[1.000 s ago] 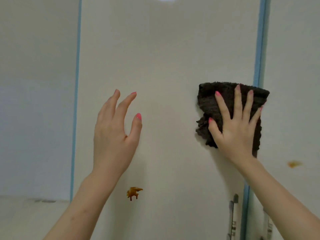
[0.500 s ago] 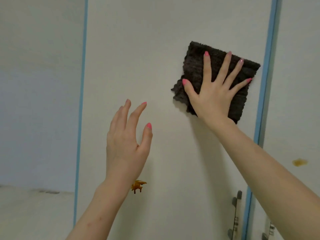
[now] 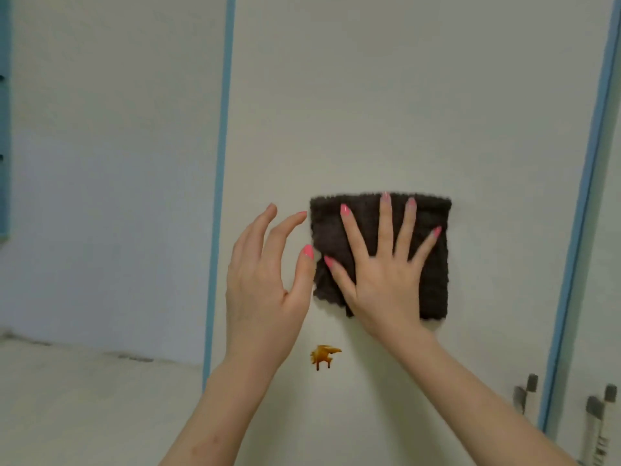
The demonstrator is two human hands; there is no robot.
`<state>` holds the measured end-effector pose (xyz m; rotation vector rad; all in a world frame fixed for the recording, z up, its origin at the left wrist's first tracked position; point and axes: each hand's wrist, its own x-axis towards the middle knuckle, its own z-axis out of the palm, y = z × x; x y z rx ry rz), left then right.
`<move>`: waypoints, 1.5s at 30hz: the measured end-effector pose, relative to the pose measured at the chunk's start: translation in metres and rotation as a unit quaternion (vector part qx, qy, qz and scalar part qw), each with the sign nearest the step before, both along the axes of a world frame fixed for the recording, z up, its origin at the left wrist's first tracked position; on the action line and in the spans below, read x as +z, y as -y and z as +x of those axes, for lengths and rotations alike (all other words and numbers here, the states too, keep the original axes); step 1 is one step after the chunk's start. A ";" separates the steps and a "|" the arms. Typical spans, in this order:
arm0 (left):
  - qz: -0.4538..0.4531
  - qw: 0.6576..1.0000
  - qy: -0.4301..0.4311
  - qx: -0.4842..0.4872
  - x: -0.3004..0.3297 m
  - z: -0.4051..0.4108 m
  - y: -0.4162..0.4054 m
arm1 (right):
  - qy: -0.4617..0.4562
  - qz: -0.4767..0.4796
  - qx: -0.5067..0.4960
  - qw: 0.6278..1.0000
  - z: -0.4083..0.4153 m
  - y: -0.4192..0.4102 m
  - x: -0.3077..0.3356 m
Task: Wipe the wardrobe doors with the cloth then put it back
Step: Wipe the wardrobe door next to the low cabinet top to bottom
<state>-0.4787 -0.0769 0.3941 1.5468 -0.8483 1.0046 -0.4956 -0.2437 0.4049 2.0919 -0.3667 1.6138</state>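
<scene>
Cloth [image 3: 433, 264] partly hidden under right hand [image 3: 386, 280].

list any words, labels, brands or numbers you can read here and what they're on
None: no readable text shows anywhere.
The wardrobe door, the dark cloth and the brown stain carry no lettering.
The door handles show only blurred markings, too unclear to tell if any are text.

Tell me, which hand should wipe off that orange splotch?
The right hand, probably. It already presses the cloth flat on the door, just above the stain. The left hand is open and holds nothing.
</scene>
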 end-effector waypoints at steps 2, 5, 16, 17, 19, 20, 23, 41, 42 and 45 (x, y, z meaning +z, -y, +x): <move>-0.004 1.000 0.010 0.006 0.005 0.008 -0.009 | 0.007 -0.009 -0.003 1.000 0.014 -0.014 0.041; -0.001 1.000 0.009 0.001 0.009 0.023 -0.021 | 0.038 0.029 -0.009 0.999 0.042 -0.046 0.091; -0.043 0.998 -0.002 -0.049 -0.013 0.054 -0.057 | -0.031 0.043 0.044 0.998 0.091 -0.119 -0.087; -0.041 0.997 -0.002 -0.058 -0.015 0.054 -0.059 | -0.033 0.055 0.047 0.997 0.091 -0.121 -0.088; -0.030 0.997 -0.002 -0.070 -0.016 0.056 -0.062 | -0.025 0.064 0.051 0.996 0.093 -0.126 -0.062; -0.025 0.997 0.000 -0.071 -0.015 0.058 -0.062 | -0.021 0.059 0.053 0.997 0.095 -0.128 -0.042; -0.026 0.997 0.005 -0.070 -0.011 0.062 -0.064 | 0.018 0.066 0.028 0.997 0.105 -0.132 0.024; -0.010 0.995 -0.023 -0.099 -0.045 0.055 -0.044 | -0.100 -0.054 0.006 0.994 0.057 -0.082 -0.157; -0.017 0.994 -0.022 -0.103 -0.045 0.054 -0.040 | -0.062 -0.038 0.010 0.997 0.055 -0.076 -0.125; -0.025 0.994 -0.011 -0.109 -0.042 0.047 -0.029 | 0.015 -0.009 -0.008 1.000 0.046 -0.059 -0.039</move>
